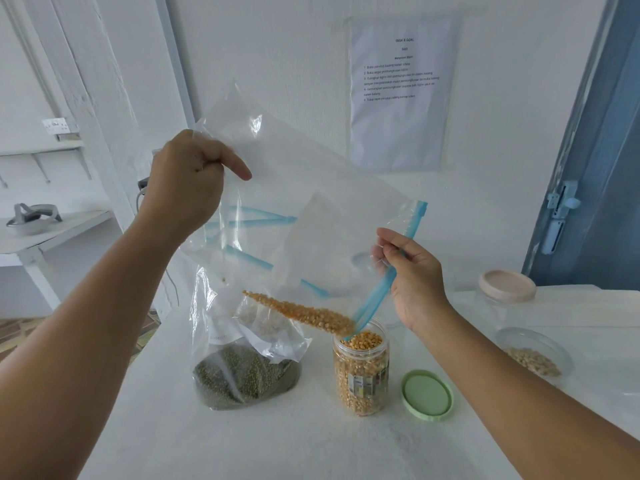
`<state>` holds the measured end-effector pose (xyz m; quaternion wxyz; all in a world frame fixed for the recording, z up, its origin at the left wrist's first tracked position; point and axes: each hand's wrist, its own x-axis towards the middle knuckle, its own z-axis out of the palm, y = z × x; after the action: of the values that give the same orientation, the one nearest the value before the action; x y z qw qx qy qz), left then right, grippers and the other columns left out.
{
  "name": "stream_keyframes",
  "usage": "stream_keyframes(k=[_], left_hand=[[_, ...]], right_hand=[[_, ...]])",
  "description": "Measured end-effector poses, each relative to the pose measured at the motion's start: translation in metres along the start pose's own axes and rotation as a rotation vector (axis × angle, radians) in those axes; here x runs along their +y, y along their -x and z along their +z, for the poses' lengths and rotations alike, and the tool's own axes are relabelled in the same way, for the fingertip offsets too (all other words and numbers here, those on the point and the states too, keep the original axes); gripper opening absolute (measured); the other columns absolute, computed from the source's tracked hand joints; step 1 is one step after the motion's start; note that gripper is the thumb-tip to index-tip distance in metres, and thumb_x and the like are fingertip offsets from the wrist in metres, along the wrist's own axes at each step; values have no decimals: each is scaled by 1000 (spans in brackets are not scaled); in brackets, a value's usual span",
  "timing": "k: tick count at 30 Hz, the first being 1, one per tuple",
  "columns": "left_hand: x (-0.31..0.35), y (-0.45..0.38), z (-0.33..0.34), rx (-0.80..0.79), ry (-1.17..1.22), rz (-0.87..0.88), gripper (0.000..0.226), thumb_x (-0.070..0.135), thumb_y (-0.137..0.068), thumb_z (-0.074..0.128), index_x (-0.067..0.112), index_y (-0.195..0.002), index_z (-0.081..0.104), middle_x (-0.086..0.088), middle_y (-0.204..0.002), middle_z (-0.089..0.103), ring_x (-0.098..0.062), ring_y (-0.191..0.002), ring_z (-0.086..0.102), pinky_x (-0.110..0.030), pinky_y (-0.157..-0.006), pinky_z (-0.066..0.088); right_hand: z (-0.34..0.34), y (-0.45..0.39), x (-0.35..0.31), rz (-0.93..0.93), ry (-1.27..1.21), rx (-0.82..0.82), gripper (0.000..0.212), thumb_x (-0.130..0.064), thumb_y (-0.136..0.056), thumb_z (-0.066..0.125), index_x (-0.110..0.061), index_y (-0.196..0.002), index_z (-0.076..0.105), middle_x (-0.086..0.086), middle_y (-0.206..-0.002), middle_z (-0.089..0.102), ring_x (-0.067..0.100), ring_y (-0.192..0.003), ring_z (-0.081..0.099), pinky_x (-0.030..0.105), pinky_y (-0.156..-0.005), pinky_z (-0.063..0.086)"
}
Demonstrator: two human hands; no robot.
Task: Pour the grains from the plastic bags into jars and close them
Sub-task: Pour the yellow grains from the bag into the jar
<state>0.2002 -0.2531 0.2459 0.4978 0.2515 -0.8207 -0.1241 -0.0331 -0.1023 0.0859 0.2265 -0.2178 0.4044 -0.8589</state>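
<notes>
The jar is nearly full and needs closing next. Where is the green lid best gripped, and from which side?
Grip the green lid by its rim, coming from above: it lies flat on the table right of the corn jar, so only the raised edge offers a hold.

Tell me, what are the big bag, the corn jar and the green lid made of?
Bag: thin clear plastic film; it crinkles and shines. Corn jar: clear, probably plastic, though glass is possible; kernels show through. Green lid: matte, opaque plastic, molded rim.

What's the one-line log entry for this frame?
step: pouring corn | left hand: holds bag bottom high | right hand: pinches zip bag mouth | jar: near full | green lid: off
</notes>
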Motion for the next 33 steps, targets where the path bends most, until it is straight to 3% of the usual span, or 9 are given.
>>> stream_keyframes(k=[4, 7, 9, 12, 15, 20, 24, 29, 33], left_hand=[[9, -5, 2, -22, 38, 34, 74, -8, -82, 43, 59, -67, 71, 1, -95, 60, -20, -92, 58, -23, -83, 46], [10, -4, 11, -34, 27, 44, 67, -9, -83, 43, 49, -69, 75, -2, -94, 62, -22, -90, 57, -11, -73, 41], [10, -2, 16, -29, 15, 37, 58, -10, -85, 44, 37, -76, 77, -7, -100, 65, -18, -92, 58, -8, -76, 40], [13, -4, 17, -33, 29, 57, 54, -9, -86, 44, 32, -79, 77, -5, -107, 65, -16, -96, 60, -14, -79, 44], [18, -7, 18, -48, 51, 81, 56, -9, -85, 44, 37, -75, 75, -6, -103, 65, -23, -93, 61, -32, -82, 51], [18, -8, 21, -51, 51, 73, 57, -8, -86, 44, 39, -73, 74, -7, -104, 65, -20, -93, 61, -19, -78, 46], [16, -8, 20, -49, 52, 76, 57, -6, -86, 43, 40, -74, 75, -4, -112, 64, -18, -102, 63, -27, -90, 49], [22, -12, 15, -51, 56, 72, 58, -6, -83, 42, 39, -73, 77, -2, -99, 65, -33, -95, 63, -43, -86, 53], [19, -9, 17, -85, 60, 87, 66, -6, -83, 42, 51, -75, 74, -3, -91, 63, -40, -94, 61, -25, -71, 47]], right_hand=[[-3, 0, -1, -2, -8, 8, 26, 5, -100, 59, -9, -103, 80, 9, -102, 71, 17, -90, 70, 25, -86, 58], [-11, 1, 3, -2, 2, 12, 25, 6, -100, 58, -6, -107, 79, 10, -102, 70, 18, -90, 68, 26, -86, 58], [-16, 1, 5, -7, 19, 14, 25, 6, -100, 57, -5, -108, 78, 10, -100, 70, 18, -89, 67, 25, -84, 58], [-19, 0, 3, -16, 25, 15, 25, 6, -101, 57, -6, -108, 78, 10, -99, 70, 18, -87, 66, 25, -83, 57], [-20, 0, 1, -21, 11, 17, 25, 6, -101, 56, -4, -109, 77, 10, -100, 70, 17, -87, 66, 25, -82, 57], [-24, 1, 2, -17, 10, 20, 26, 7, -101, 56, -6, -106, 79, 10, -100, 70, 18, -88, 66, 25, -83, 57], [-23, 3, -1, -16, 23, 18, 27, 6, -101, 56, -8, -106, 79, 8, -99, 71, 17, -88, 67, 26, -85, 58], [-18, 5, -6, -15, 1, 7, 28, 5, -101, 57, -10, -103, 80, 7, -97, 71, 16, -87, 68, 26, -85, 59], [-20, 6, 0, -11, 19, 7, 29, 5, -101, 57, -12, -101, 81, 6, -97, 72, 17, -89, 68, 24, -83, 58]])
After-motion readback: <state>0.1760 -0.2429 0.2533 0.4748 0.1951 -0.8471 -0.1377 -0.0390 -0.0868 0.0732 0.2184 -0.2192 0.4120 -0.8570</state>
